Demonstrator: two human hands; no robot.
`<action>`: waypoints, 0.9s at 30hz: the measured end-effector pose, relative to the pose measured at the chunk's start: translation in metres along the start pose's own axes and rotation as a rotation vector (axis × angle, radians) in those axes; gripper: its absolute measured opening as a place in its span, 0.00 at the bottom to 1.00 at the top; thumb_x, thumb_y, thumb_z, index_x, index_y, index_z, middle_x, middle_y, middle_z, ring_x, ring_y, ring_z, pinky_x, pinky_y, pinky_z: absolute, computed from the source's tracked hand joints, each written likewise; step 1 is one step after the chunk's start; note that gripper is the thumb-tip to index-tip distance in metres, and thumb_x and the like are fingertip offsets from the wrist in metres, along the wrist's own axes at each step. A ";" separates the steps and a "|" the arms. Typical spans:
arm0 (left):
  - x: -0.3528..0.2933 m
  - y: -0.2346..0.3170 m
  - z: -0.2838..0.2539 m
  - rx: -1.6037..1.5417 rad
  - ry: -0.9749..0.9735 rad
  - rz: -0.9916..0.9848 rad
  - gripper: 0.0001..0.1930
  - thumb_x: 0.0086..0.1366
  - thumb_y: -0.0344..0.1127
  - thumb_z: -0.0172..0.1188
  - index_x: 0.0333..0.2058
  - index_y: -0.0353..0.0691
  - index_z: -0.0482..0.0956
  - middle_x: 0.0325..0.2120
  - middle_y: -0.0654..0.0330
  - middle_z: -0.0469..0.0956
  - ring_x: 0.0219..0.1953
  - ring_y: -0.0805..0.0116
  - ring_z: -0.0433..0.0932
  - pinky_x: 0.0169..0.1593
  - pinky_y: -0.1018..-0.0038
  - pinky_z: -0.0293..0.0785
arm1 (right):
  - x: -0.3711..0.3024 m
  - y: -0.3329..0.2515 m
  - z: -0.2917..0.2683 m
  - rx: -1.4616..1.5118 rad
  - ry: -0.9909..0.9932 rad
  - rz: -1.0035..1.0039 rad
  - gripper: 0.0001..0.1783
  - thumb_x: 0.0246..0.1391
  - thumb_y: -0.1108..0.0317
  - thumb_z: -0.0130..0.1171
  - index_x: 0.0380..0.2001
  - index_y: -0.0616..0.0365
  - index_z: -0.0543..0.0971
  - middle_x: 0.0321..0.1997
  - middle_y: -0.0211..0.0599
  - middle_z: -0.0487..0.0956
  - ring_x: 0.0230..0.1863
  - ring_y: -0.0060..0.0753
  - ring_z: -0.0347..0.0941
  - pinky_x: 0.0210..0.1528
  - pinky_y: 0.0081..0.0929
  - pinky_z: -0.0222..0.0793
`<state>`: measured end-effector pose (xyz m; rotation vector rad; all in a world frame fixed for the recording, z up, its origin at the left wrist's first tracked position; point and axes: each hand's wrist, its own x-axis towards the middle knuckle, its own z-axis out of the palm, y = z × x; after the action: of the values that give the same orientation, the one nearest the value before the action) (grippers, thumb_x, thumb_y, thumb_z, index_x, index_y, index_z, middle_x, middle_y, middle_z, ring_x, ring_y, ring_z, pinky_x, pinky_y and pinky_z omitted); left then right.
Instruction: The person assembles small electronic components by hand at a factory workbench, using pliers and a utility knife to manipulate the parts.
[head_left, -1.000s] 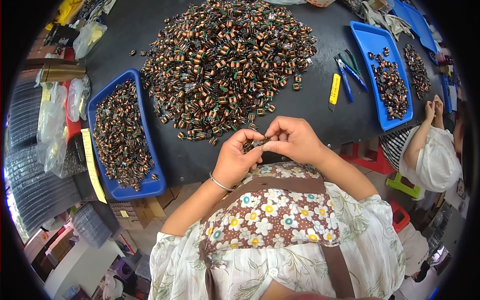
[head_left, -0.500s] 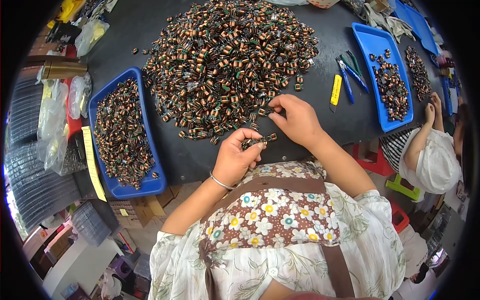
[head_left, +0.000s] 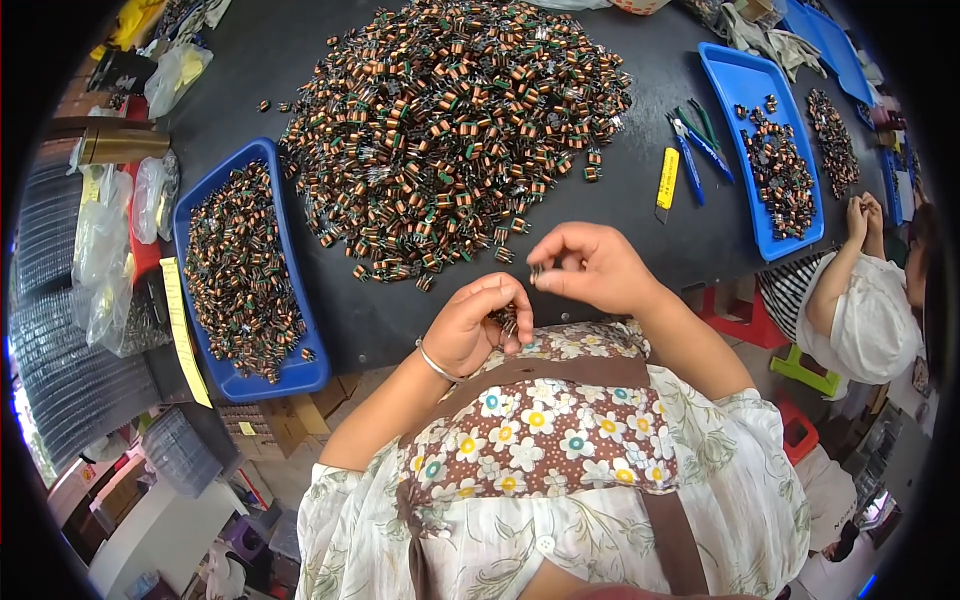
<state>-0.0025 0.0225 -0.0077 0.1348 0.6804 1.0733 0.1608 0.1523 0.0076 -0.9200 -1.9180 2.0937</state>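
Note:
A large heap of small copper-wound coils (head_left: 450, 130) with black and green parts lies on the dark table. In front of its near edge, my left hand (head_left: 472, 322) is curled around several coils (head_left: 506, 320), partly hidden by the fingers. My right hand (head_left: 595, 268) is beside it to the right, thumb and fingertips pinching one small coil (head_left: 537, 271). The two hands are a short way apart, close to the apron at the table's near edge.
A blue tray (head_left: 318, 372) filled with coils stands at left. On the right are a yellow utility knife (head_left: 667, 180), blue-handled pliers (head_left: 690, 165) and another blue tray (head_left: 768, 248) with coils. Beyond it, a co-worker's hands (head_left: 865, 215) are near a smaller coil pile (head_left: 832, 140).
My right hand has drawn back from the heap's edge toward me and now pinches a coil. My left hand has turned, its fingers curling over the coils it holds.

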 end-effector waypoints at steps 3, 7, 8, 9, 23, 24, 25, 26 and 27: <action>0.000 0.003 0.005 -0.028 0.092 -0.076 0.11 0.64 0.40 0.47 0.33 0.38 0.70 0.26 0.57 0.74 0.25 0.70 0.74 0.23 0.79 0.67 | -0.003 -0.008 0.000 0.098 -0.145 -0.033 0.09 0.44 0.76 0.62 0.33 0.60 0.78 0.29 0.24 0.73 0.22 0.09 0.61 0.24 0.11 0.58; -0.001 0.002 0.005 0.020 0.094 -0.089 0.12 0.65 0.40 0.46 0.31 0.37 0.70 0.24 0.57 0.73 0.21 0.69 0.73 0.19 0.80 0.64 | 0.002 0.006 0.001 -0.578 0.084 -0.422 0.11 0.42 0.75 0.61 0.33 0.55 0.78 0.30 0.33 0.75 0.26 0.29 0.72 0.28 0.23 0.67; -0.002 0.001 0.002 0.021 0.072 -0.102 0.12 0.65 0.39 0.46 0.31 0.36 0.70 0.24 0.56 0.73 0.20 0.68 0.73 0.18 0.80 0.63 | -0.002 0.005 0.003 -0.710 0.066 -0.341 0.10 0.41 0.73 0.62 0.32 0.55 0.78 0.30 0.34 0.75 0.28 0.32 0.73 0.29 0.26 0.68; -0.002 -0.001 -0.002 0.020 0.072 -0.100 0.12 0.65 0.39 0.46 0.31 0.36 0.70 0.24 0.56 0.73 0.20 0.68 0.73 0.18 0.80 0.63 | -0.005 0.004 0.005 -0.841 0.044 -0.259 0.09 0.40 0.72 0.62 0.30 0.55 0.77 0.30 0.35 0.75 0.29 0.35 0.74 0.29 0.30 0.68; 0.002 -0.003 0.013 0.196 0.319 0.016 0.06 0.60 0.28 0.56 0.36 0.37 0.71 0.28 0.59 0.76 0.17 0.82 0.69 0.15 0.87 0.60 | -0.001 -0.003 -0.009 -0.335 0.184 -0.163 0.06 0.47 0.71 0.59 0.30 0.60 0.76 0.24 0.27 0.75 0.22 0.15 0.65 0.26 0.17 0.63; 0.001 -0.003 0.014 0.185 0.332 0.034 0.06 0.59 0.28 0.56 0.36 0.37 0.71 0.27 0.60 0.76 0.17 0.82 0.69 0.16 0.87 0.60 | 0.007 0.000 -0.021 -0.591 0.348 -0.286 0.07 0.47 0.70 0.60 0.31 0.60 0.77 0.24 0.29 0.75 0.25 0.19 0.68 0.29 0.19 0.65; 0.000 -0.004 0.014 0.173 0.344 0.052 0.06 0.59 0.27 0.56 0.36 0.37 0.71 0.27 0.60 0.76 0.17 0.82 0.69 0.16 0.87 0.60 | 0.012 0.001 -0.029 -0.622 0.505 -0.217 0.11 0.46 0.67 0.62 0.33 0.60 0.76 0.24 0.32 0.74 0.26 0.24 0.69 0.30 0.22 0.66; -0.001 -0.004 0.013 0.171 0.348 0.056 0.06 0.59 0.27 0.56 0.36 0.37 0.71 0.27 0.60 0.76 0.17 0.82 0.69 0.16 0.87 0.60 | 0.016 -0.005 -0.036 -0.724 0.559 -0.107 0.13 0.46 0.66 0.62 0.35 0.59 0.75 0.24 0.33 0.73 0.26 0.26 0.70 0.31 0.24 0.67; -0.001 -0.004 0.014 0.176 0.353 0.061 0.06 0.59 0.27 0.56 0.36 0.37 0.71 0.27 0.61 0.75 0.17 0.82 0.69 0.16 0.87 0.60 | 0.018 -0.013 -0.042 -0.826 0.615 0.008 0.16 0.45 0.65 0.63 0.38 0.58 0.75 0.24 0.33 0.73 0.27 0.28 0.70 0.31 0.25 0.67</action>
<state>0.0083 0.0227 0.0018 0.1193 1.0954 1.1058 0.1649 0.1994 0.0144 -1.4692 -2.3489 0.7703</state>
